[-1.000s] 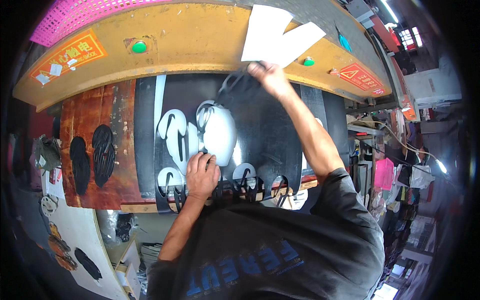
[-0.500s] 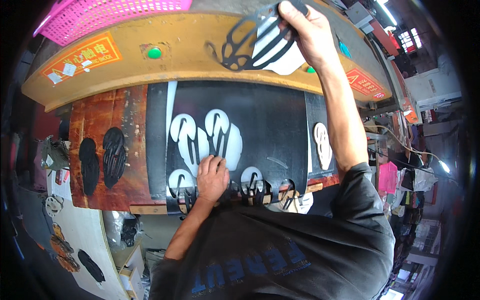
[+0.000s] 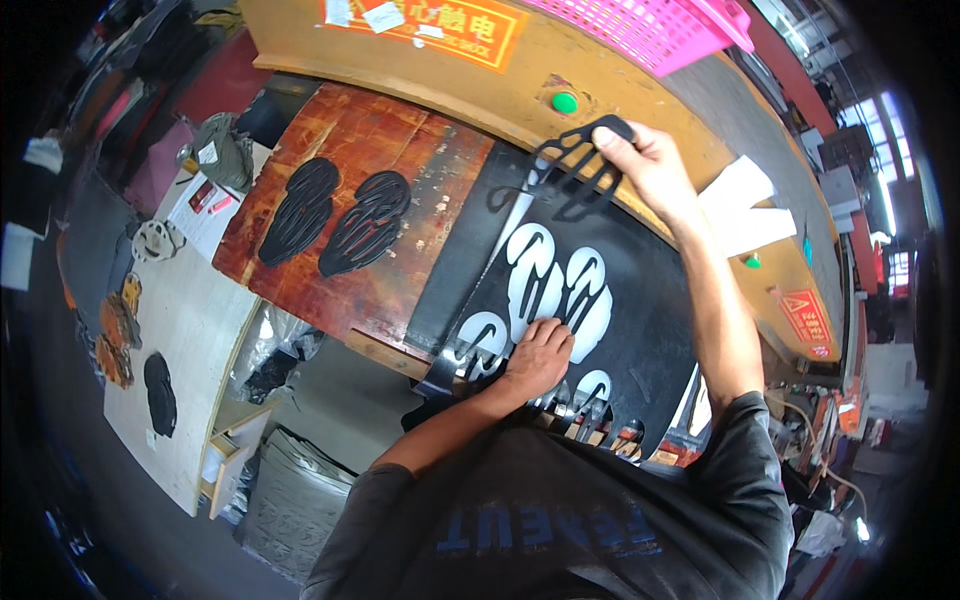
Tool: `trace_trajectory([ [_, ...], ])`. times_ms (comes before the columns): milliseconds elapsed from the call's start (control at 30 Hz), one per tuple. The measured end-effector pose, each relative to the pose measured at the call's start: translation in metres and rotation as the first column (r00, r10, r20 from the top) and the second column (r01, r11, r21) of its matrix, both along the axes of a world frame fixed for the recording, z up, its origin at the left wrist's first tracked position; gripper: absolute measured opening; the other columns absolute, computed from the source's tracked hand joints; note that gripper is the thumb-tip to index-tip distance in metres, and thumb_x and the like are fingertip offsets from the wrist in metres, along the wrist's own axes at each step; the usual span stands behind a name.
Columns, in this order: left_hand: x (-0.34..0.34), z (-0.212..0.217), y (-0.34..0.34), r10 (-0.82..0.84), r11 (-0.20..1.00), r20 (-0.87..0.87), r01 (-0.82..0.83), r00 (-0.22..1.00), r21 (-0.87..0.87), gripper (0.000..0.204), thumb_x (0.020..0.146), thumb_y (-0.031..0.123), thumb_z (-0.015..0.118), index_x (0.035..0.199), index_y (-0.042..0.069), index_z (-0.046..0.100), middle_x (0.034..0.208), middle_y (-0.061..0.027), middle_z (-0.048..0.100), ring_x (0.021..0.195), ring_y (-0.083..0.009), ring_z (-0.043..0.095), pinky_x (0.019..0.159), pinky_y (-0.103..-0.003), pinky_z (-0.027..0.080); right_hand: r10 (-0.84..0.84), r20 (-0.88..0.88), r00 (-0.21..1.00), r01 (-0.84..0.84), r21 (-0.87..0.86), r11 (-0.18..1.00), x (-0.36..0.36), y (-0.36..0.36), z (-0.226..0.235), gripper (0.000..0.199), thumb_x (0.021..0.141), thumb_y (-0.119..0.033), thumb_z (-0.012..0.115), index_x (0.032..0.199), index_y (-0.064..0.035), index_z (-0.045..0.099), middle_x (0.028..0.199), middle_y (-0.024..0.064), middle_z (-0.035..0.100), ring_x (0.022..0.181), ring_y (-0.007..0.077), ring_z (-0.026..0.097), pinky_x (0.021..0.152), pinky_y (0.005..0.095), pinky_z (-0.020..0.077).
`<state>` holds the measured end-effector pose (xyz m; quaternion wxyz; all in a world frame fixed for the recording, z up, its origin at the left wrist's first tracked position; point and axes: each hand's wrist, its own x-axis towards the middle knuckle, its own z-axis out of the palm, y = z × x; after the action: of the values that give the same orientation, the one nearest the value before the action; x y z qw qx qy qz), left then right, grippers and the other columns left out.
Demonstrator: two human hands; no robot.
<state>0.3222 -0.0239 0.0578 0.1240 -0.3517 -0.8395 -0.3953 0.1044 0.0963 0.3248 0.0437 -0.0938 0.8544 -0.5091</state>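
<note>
My right hand (image 3: 655,170) is raised over the far side of the work surface, thumb and fingers closed on a thin black cut-out sheet piece (image 3: 585,165) with long slots. The piece hangs in front of the yellow beam. My left hand (image 3: 541,352) lies fairly flat, fingers stretched out, on a black sheet (image 3: 635,375) near its close edge. Around that hand are white slotted shapes (image 3: 588,325), each with a round end; whether they are openings or separate pieces I cannot tell. Curved black strips (image 3: 440,380) stick out at the sheet's near edge.
A yellow machine beam (image 3: 470,85) with a green button (image 3: 565,103) crosses the far side. White papers (image 3: 745,225) are on it, and a pink basket (image 3: 640,30) sits above. Black slotted pieces (image 3: 298,215) lie on a reddish wooden board (image 3: 345,120). Further left stands a pale table (image 3: 195,330).
The view has swung to the left. My right hand has brought the black piece lower and leftward along the beam, away from the white papers. My left hand stays on the sheet.
</note>
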Motion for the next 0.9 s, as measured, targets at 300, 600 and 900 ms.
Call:
trace_trajectory([
  [300,0.005,-0.011,0.004,0.007,0.999,0.026,-0.006,1.0,-0.048,0.038,0.084,0.021,0.073,0.118,0.004,0.072,0.128,-0.0112,0.065,0.134,-0.031,0.052,0.121,-0.048,0.036,0.311,-0.397,0.863,-0.12,0.439,0.891,-0.048,-0.144,-0.056,0.032,0.104,-0.031,0.067,0.114,-0.003,0.078,0.1,0.0215,0.073,0.097,0.0378,0.072,0.09,0.0465,0.0581],
  [600,-0.001,-0.021,0.012,0.125,0.992,-0.141,-0.119,0.982,0.048,0.028,0.082,0.02,0.068,0.106,0.006,0.068,0.112,-0.0121,0.066,0.117,-0.0316,0.063,0.1,-0.045,0.053,0.586,-0.35,0.731,-0.505,0.301,0.809,0.113,-0.249,-0.144,0.038,0.095,-0.027,0.076,0.125,-0.0042,0.073,0.102,0.0137,0.07,0.093,0.0345,0.071,0.077,0.0474,0.0607],
  [900,-0.018,-0.002,0.058,-0.038,0.997,-0.074,0.033,0.997,-0.065,0.034,0.086,0.022,0.069,0.114,0.004,0.07,0.122,-0.0152,0.062,0.12,-0.0366,0.056,0.104,-0.052,0.046,0.08,-0.075,0.994,-0.05,0.336,0.941,0.23,0.071,-0.15,0.029,0.093,-0.019,0.073,0.119,-0.0052,0.077,0.109,0.0153,0.074,0.107,0.037,0.072,0.093,0.0498,0.0588],
])
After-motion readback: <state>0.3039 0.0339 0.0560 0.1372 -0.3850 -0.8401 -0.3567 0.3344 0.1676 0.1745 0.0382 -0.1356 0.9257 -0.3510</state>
